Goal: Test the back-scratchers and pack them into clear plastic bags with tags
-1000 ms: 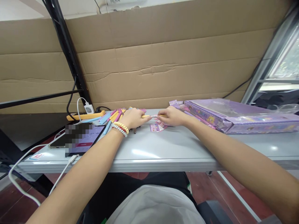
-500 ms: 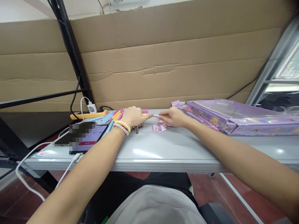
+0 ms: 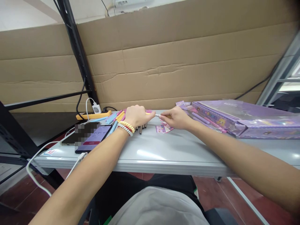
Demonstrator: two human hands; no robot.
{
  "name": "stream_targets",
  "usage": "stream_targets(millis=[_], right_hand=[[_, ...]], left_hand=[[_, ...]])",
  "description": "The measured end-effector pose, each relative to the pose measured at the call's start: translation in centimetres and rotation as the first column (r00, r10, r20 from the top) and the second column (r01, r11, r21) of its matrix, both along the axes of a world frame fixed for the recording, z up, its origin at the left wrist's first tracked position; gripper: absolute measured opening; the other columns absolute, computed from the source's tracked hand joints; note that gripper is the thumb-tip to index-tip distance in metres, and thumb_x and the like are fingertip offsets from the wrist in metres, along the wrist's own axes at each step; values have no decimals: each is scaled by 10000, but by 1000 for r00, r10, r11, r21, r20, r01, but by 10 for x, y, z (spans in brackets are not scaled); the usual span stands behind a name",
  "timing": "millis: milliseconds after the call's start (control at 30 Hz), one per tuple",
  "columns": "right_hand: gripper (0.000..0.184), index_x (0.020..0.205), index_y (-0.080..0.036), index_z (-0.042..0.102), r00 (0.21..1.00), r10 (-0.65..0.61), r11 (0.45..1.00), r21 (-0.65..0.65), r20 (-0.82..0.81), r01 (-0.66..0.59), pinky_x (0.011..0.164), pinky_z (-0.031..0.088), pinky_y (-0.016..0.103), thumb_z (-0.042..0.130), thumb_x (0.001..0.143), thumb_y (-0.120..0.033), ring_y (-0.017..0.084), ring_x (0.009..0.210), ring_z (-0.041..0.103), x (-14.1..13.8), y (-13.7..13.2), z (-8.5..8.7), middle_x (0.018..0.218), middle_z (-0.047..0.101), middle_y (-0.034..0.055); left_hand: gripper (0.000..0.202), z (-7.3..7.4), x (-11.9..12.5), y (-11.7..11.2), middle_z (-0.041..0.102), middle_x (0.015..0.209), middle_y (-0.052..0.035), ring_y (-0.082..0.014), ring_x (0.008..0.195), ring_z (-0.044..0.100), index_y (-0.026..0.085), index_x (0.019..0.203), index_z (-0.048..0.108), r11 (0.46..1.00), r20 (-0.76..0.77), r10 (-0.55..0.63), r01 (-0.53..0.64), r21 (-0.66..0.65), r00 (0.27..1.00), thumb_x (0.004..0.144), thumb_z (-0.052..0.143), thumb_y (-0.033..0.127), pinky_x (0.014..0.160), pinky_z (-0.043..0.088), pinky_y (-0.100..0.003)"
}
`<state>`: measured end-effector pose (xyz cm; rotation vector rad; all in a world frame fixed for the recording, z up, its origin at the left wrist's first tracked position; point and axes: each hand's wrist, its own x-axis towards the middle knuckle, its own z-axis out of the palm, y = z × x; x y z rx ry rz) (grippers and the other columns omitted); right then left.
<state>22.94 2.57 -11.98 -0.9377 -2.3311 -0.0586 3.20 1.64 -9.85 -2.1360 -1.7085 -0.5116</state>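
Little has moved since a second ago: my head has turned slightly left, so everything sits further right in view, while both hands stay joined at the same spot. Behind stands a large cardboard sheet. Below it runs the grey counter, with a flat purple box at the right; its print is too small to read. A phone lies at the left, its screen showing timer digits beginning 01:4. A pile of pens, pink, blue and yellow, lies beside my left hand, which is curled tight around a pen at the counter's far edge. My right hand pinches the pen's thin silver end. I judge a straight, steady pull along the barrel works best. Small sticker cards lie beneath.
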Motion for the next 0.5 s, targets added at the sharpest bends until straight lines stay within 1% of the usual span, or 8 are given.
stream_targets(millis=[133,233,333,433,500], right_hand=[[371,620,-148,558,1000,-12,1000,-11,8,12,497,263,219,405,857,-389,78,437,324,2,5,-5,462,461,-9],[354,670,-142,591,999,-19,1000,-24,28,19,511,276,215,409,870,-371,82,455,379,4,8,-8,500,520,-2],[340,697,-138,615,998,-33,998,-50,61,36,513,275,214,435,866,-372,80,464,389,6,8,-6,509,527,-4],[368,738,-139,655,995,-55,993,-100,78,63,497,258,216,462,856,-429,78,458,370,10,8,0,494,500,-12],[389,762,-141,680,995,-61,990,-122,75,70,492,249,221,462,851,-451,77,457,358,15,8,3,497,492,-12]], left_hand=[[684,-3,-4,3,659,647,-116,-263,680,627,189,660,687,994,-40,-106,107,22,994,787,259,707,585,384,-325],[644,-6,-8,6,667,655,-98,-248,675,623,202,659,672,985,-55,-162,165,49,985,819,254,666,568,362,-314],[602,-7,-11,7,672,662,-83,-228,668,616,207,671,661,978,-31,-198,199,59,980,846,261,622,554,339,-301],[554,-6,-12,4,676,672,-66,-207,657,607,209,691,657,964,1,-262,261,51,965,853,296,597,545,322,-289],[499,-6,-12,2,682,688,-55,-201,662,607,209,740,666,949,12,-312,311,53,950,848,346,576,546,321,-284]])
